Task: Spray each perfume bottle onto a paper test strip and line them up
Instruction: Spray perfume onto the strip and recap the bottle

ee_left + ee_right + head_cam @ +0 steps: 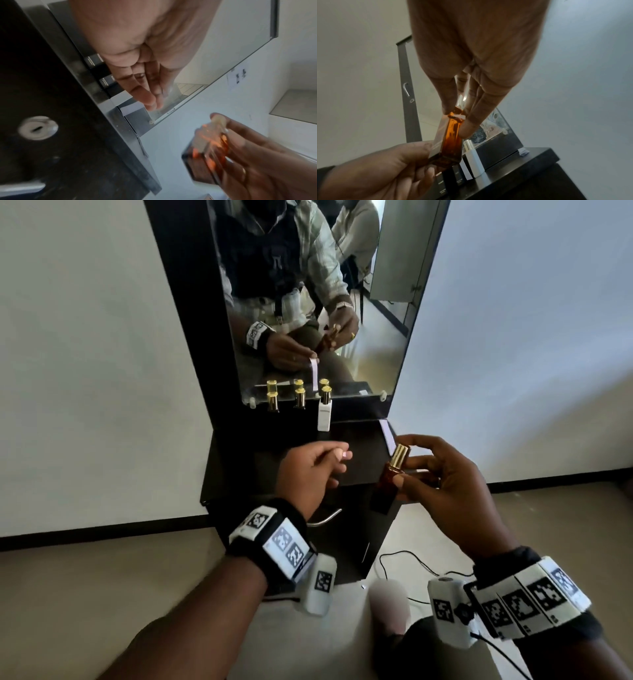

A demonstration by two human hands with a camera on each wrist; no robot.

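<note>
While my right hand [442,474] grips the amber bottle [390,474] above the cabinet edge and my left hand [308,470] pinches a test strip [103,454], I would aim the nozzle at the paper.

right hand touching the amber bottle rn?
Touching. Right wrist view: right hand pinches the amber bottle near its neck, thumb and finger on opposite sides.

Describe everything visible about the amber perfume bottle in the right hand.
The amber perfume bottle is a flat rectangular bottle of translucent orange-brown glass, with a gold cylindrical cap on top. It is held clear of the dark cabinet top, tilted, cap uppermost. The right hand holds it, fingertips at its neck and upper body.
</note>
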